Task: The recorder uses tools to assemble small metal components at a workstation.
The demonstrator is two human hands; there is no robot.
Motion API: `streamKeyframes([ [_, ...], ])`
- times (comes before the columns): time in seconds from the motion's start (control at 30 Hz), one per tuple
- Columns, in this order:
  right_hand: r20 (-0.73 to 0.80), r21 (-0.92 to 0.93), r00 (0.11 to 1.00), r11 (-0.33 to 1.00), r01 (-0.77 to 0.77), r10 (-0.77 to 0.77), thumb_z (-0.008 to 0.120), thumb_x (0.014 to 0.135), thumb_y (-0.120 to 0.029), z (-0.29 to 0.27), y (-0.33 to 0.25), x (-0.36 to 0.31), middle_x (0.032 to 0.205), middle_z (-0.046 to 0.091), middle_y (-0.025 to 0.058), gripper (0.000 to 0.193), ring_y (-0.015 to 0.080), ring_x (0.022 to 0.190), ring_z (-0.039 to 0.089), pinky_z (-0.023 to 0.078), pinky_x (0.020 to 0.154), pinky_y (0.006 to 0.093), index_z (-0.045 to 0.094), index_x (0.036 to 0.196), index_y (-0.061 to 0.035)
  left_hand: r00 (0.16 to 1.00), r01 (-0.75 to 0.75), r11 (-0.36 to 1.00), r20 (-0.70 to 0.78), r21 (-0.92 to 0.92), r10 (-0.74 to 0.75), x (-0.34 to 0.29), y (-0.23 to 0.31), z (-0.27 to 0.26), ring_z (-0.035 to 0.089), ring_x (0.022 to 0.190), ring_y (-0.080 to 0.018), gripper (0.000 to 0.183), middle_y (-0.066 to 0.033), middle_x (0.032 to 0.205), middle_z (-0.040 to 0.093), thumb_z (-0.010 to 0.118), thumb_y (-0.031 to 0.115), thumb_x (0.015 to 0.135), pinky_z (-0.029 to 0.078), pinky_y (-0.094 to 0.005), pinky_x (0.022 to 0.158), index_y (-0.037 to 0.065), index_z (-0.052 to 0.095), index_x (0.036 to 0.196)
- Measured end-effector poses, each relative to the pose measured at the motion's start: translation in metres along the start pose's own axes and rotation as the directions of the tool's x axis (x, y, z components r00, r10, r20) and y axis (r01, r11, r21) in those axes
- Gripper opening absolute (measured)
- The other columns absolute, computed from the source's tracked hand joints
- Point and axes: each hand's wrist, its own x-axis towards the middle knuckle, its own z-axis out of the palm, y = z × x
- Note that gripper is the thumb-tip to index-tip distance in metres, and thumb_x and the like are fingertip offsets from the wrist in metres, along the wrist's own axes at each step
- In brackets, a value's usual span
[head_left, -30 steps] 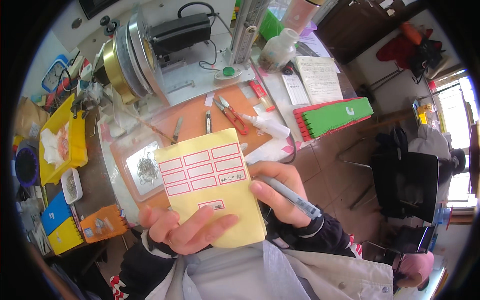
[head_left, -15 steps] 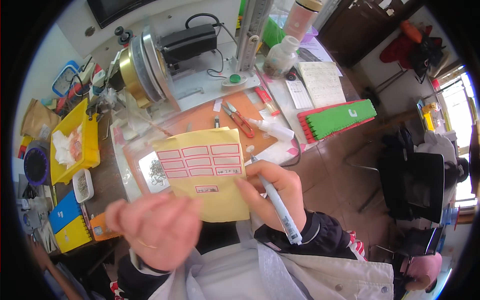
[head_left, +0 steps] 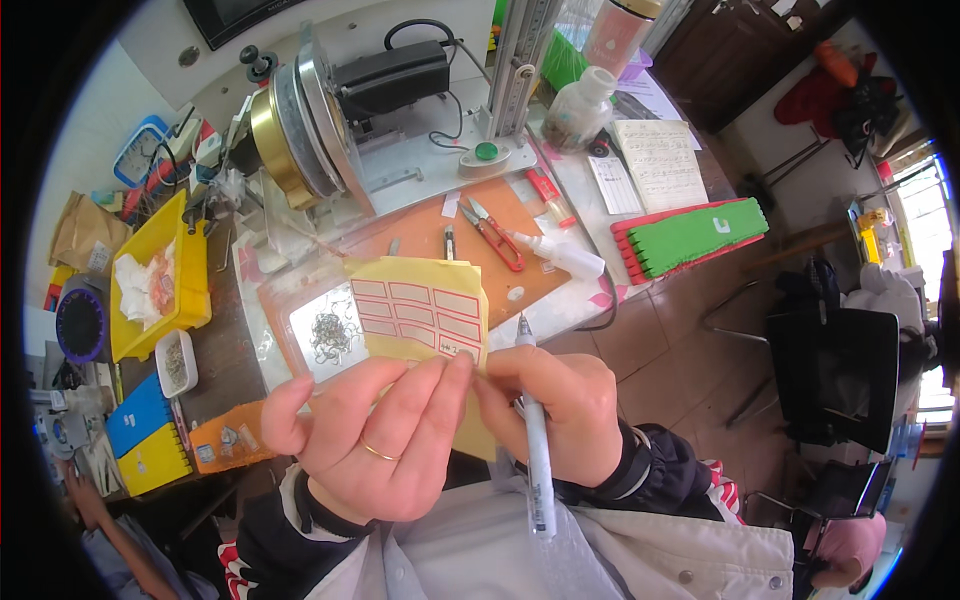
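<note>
A yellow envelope (head_left: 420,310) printed with red boxes is held up in front of me over the bench. My left hand (head_left: 375,435), with a ring on one finger, pinches the envelope's lower edge with its fingertips. My right hand (head_left: 550,405) grips the envelope's lower right corner and also holds a white pen (head_left: 535,440), its tip pointing up beside the envelope. Behind the envelope, a clear bag of small metal parts (head_left: 325,335) lies on the orange mat (head_left: 480,250).
Red snips (head_left: 492,232), a glue bottle (head_left: 560,255) and tweezers (head_left: 449,242) lie on the mat. A machine with a brass wheel (head_left: 300,120) stands behind. Yellow bin (head_left: 160,275) at left, green and red stack (head_left: 695,235) at right, chairs (head_left: 830,380) beyond.
My left hand has come back up onto the envelope's lower edge. The envelope has turned more edge-on and closer. The pen has swung from slanting down to upright in my right hand.
</note>
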Motion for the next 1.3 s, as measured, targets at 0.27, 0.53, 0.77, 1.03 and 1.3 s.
streamKeyframes([
  [0.27,0.014,-0.045,0.99,0.989,0.144,-0.144,0.071,0.074,0.0,0.008,0.012,-0.004,0.062,0.059,0.0089,0.019,0.026,0.051,0.06,0.047,0.047,0.0352,0.063,0.09,-0.0033,1.0,-0.009,0.999,0.005,-0.048,0.009,0.011,0.0,0.003,0.058,0.079,-0.0159,0.027,0.0043,0.084,0.062,0.075,0.008,0.063,0.032,-0.0412,0.091,0.011,0.072,0.089],
  [0.53,-0.072,0.008,0.996,0.998,0.056,-0.055,0.071,0.077,-0.002,0.002,0.029,0.002,0.063,0.059,0.0099,0.016,0.0259,0.052,0.06,0.047,0.049,0.0322,0.062,0.09,-0.0044,0.973,0.213,0.894,0.002,-0.393,-0.231,0.017,-0.016,0.019,0.055,0.078,-0.0244,0.019,-0.0054,0.076,0.056,0.067,-0.002,0.063,0.038,-0.0408,0.085,0.007,0.059,0.077],
  [0.77,-0.197,0.094,0.965,0.983,-0.159,0.175,0.067,0.088,-0.007,-0.013,0.079,0.049,0.082,0.067,0.0058,0.035,0.0108,0.075,0.061,0.05,0.07,0.025,0.061,0.122,-0.0017,0.766,0.484,0.521,0.052,-0.703,-0.641,0.007,-0.041,0.007,0.05,0.08,-0.0217,0.017,-0.0089,0.082,0.051,0.059,-0.011,0.073,0.041,-0.0344,0.087,0.002,0.053,0.082],
  [1.03,-0.229,0.159,0.972,0.987,-0.023,0.059,0.081,0.074,-0.003,-0.026,0.018,0.041,0.073,0.067,0.006,0.025,0.0147,0.068,0.066,0.052,0.064,0.0268,0.061,0.088,-0.0007,0.992,0.066,0.994,-0.112,0.082,-0.056,0.02,-0.02,0.008,0.055,0.077,-0.0183,0.023,0.006,0.08,0.053,0.073,0.006,0.062,0.036,-0.0417,0.081,0.018,0.064,0.08],
  [1.3,-0.144,0.355,0.939,0.902,-0.246,0.313,0.077,0.079,-0.006,-0.007,0.023,0.013,0.076,0.07,0.0108,0.021,0.0178,0.07,0.07,0.055,0.064,0.0277,0.058,0.087,-0.0014,0.99,-0.08,0.997,-0.113,0.008,0.08,0.03,0.005,0.04,0.057,0.077,-0.017,0.021,0.0044,0.078,0.059,0.078,0.014,0.065,0.035,-0.0435,0.091,0.014,0.07,0.083],
])
